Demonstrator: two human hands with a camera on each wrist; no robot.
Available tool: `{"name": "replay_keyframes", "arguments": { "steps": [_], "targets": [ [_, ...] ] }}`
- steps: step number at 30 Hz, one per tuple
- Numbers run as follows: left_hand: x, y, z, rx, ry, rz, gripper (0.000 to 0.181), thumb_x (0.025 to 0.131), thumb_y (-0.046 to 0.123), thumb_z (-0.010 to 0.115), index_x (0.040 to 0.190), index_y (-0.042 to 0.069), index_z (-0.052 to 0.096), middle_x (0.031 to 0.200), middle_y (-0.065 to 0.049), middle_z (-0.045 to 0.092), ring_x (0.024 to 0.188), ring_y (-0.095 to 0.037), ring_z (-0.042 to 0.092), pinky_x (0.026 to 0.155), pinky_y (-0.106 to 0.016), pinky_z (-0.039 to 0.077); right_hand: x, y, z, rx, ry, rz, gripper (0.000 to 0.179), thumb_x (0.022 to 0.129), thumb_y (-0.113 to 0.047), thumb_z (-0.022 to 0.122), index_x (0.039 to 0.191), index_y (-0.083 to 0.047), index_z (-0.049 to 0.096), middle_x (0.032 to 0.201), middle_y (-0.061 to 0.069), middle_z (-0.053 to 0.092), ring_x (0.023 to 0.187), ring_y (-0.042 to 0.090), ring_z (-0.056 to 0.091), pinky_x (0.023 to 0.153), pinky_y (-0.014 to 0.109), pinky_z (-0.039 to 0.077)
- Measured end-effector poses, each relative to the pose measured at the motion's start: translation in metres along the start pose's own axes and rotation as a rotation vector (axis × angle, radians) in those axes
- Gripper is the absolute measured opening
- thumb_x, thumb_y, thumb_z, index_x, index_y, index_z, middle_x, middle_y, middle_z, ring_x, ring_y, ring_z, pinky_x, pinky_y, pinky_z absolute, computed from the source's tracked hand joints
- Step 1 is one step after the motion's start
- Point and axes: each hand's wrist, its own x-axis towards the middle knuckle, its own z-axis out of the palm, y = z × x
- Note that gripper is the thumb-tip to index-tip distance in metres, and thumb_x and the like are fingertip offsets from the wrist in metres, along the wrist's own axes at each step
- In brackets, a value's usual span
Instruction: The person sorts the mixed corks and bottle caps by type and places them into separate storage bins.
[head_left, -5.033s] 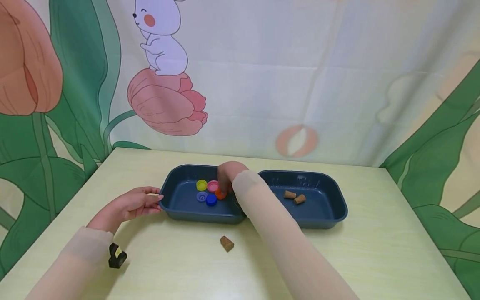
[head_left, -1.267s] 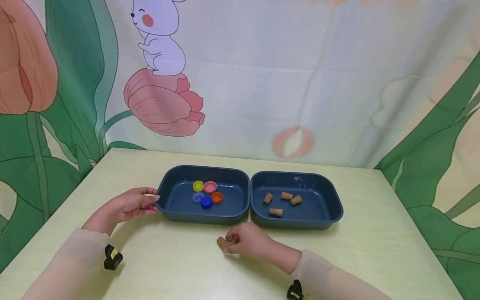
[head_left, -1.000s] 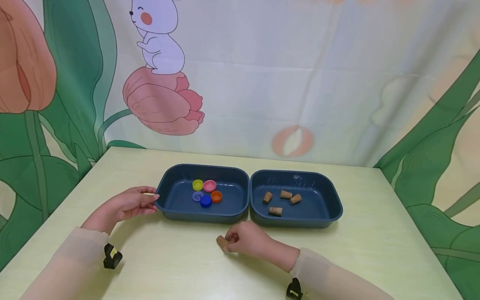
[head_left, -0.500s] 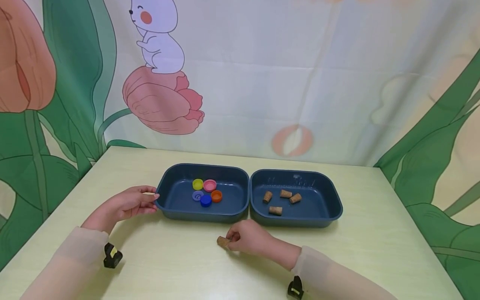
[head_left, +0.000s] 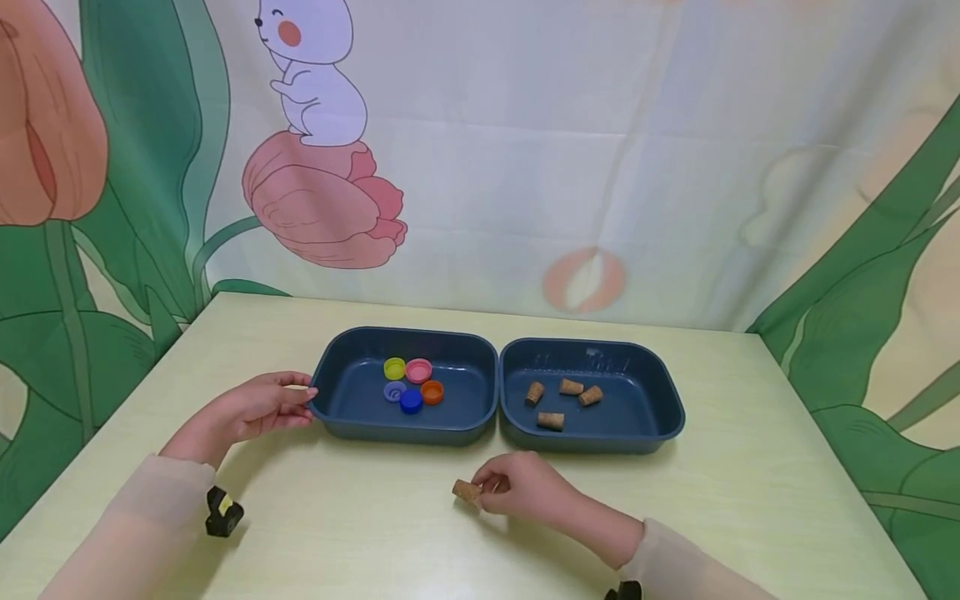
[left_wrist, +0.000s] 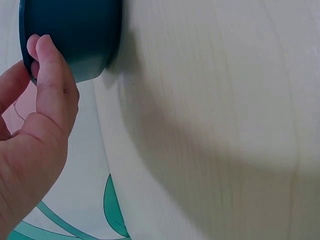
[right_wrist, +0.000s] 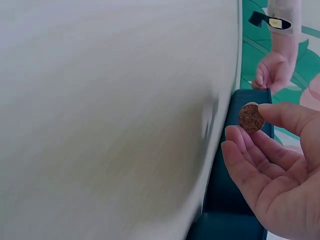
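My right hand [head_left: 528, 490] pinches a cork [head_left: 466, 491] between thumb and fingertips, in front of the two trays. In the right wrist view the cork's round end [right_wrist: 251, 117] faces the camera. At the far left, my left hand [head_left: 262, 408] grips the left dark blue tray [head_left: 405, 434] by its rim, thumb and fingers on either side; the left wrist view shows the fingers [left_wrist: 50, 75] against its outer wall. Several bottle caps lie inside: yellow [head_left: 394, 368], pink [head_left: 418, 371], orange [head_left: 432, 392], blue [head_left: 411, 401] and lilac [head_left: 394, 391].
A second dark blue tray [head_left: 592, 443] stands right beside the first. Several corks [head_left: 551, 422] lie in it. Both trays stand on a pale wooden table [head_left: 337, 517]. A printed curtain [head_left: 480, 167] hangs behind the table's back edge.
Five seconds ago my right hand was reaching into the left tray while a cork lay on the table. Now it holds that cork, moved slightly right. My left hand has stayed at the rim.
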Motion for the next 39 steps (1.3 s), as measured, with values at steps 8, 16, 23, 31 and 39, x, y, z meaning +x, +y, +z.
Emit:
{"name": "replay_keyframes", "arguments": {
  "steps": [8, 16, 23, 31, 39],
  "targets": [
    [-0.002, 0.0, -0.002, 0.0, 0.001, -0.001, 0.029, 0.107, 0.013, 0.052, 0.129, 0.001, 0.038, 0.082, 0.003, 0.068, 0.074, -0.006, 0.067, 0.076, -0.02, 0.063, -0.022, 0.01, -0.015, 0.064, 0.029, 0.027, 0.025, 0.091, -0.011, 0.073, 0.112, 0.003, 0.073, 0.095, 0.011, 0.075, 0.079, 0.004, 0.061, 0.069, 0.017, 0.052],
    [-0.004, 0.0, -0.001, -0.009, -0.003, -0.001, 0.027, 0.107, 0.012, 0.05, 0.129, 0.0, 0.039, 0.082, 0.003, 0.068, 0.075, -0.006, 0.067, 0.077, -0.019, 0.063, -0.037, 0.02, -0.04, 0.058, 0.013, 0.058, 0.024, 0.092, -0.014, 0.074, 0.113, -0.001, 0.074, 0.101, 0.012, 0.077, 0.086, 0.005, 0.065, 0.074, 0.017, 0.054],
    [-0.003, -0.002, -0.002, -0.004, -0.007, 0.003, 0.029, 0.107, 0.013, 0.051, 0.13, 0.0, 0.039, 0.084, 0.003, 0.068, 0.075, -0.006, 0.066, 0.077, -0.019, 0.063, -0.049, 0.025, -0.075, 0.07, -0.078, 0.068, 0.028, 0.094, -0.011, 0.071, 0.119, 0.001, 0.072, 0.111, 0.014, 0.076, 0.097, 0.01, 0.069, 0.079, 0.019, 0.057],
    [-0.002, -0.002, -0.004, 0.002, -0.006, 0.0, 0.027, 0.107, 0.014, 0.051, 0.128, 0.001, 0.04, 0.083, 0.003, 0.068, 0.075, -0.006, 0.066, 0.077, -0.019, 0.063, -0.052, 0.032, -0.11, 0.1, -0.15, 0.143, 0.029, 0.095, -0.011, 0.069, 0.121, 0.003, 0.07, 0.112, 0.013, 0.075, 0.094, 0.013, 0.065, 0.082, 0.027, 0.059],
    [-0.002, 0.0, -0.001, 0.003, -0.013, 0.003, 0.027, 0.108, 0.013, 0.05, 0.129, -0.001, 0.042, 0.084, 0.004, 0.068, 0.077, -0.006, 0.066, 0.078, -0.019, 0.062, -0.055, 0.035, -0.143, 0.076, -0.226, 0.21, 0.035, 0.099, -0.015, 0.067, 0.127, 0.005, 0.066, 0.122, 0.016, 0.072, 0.103, 0.015, 0.07, 0.091, 0.036, 0.062]
  ]
}}
